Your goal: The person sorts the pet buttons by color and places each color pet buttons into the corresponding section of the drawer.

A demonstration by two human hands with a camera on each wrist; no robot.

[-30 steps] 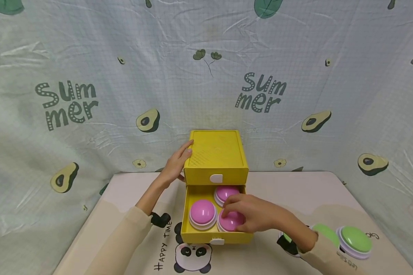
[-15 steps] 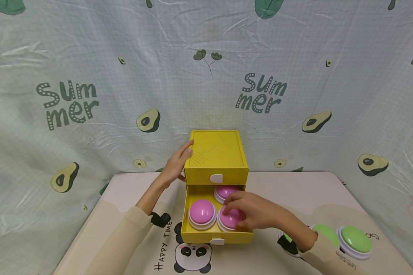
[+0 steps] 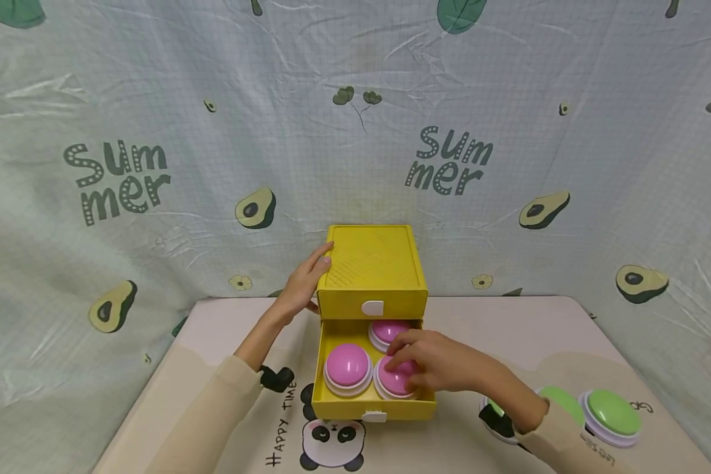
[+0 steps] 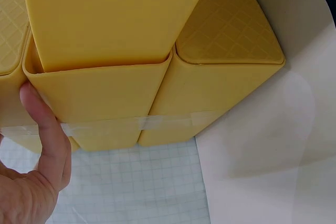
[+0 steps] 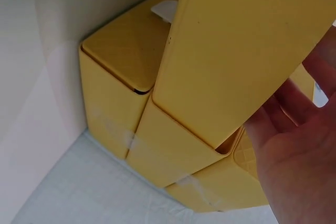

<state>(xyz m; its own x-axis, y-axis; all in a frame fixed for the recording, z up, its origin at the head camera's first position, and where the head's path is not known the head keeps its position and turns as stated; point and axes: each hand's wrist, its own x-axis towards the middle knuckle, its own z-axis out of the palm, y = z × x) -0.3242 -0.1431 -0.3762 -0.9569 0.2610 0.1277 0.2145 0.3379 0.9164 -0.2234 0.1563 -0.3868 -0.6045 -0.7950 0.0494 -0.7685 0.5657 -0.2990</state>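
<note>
A yellow drawer box (image 3: pixel 372 260) stands at the back of the table, its lower visible drawer (image 3: pixel 338 409) pulled out. Three pink dome-topped push buttons with white bases sit inside: front left (image 3: pixel 347 364), front right (image 3: pixel 394 378) and back right (image 3: pixel 386 331). My left hand (image 3: pixel 298 287) rests against the box's left side, fingers extended, one on the top edge. My right hand (image 3: pixel 444 362) reaches over the drawer's right wall, its loosely bent fingers touching the front-right button. In the right wrist view, the drawer's side (image 5: pixel 236 51) hides those fingertips.
Green push buttons (image 3: pixel 613 413) with white bases stand on the right of the table, partly behind my right forearm. A panda print (image 3: pixel 333 442) marks the tabletop before the drawer. Patterned cloth (image 3: pixel 296 151) hangs behind. Yellow compartments (image 4: pixel 226 30) flank the pulled-out drawer in the left wrist view.
My right hand has risen slightly, its thumb drawing up from the front-right button's lower edge. That button has shifted slightly back and left; my left hand has stayed put.
</note>
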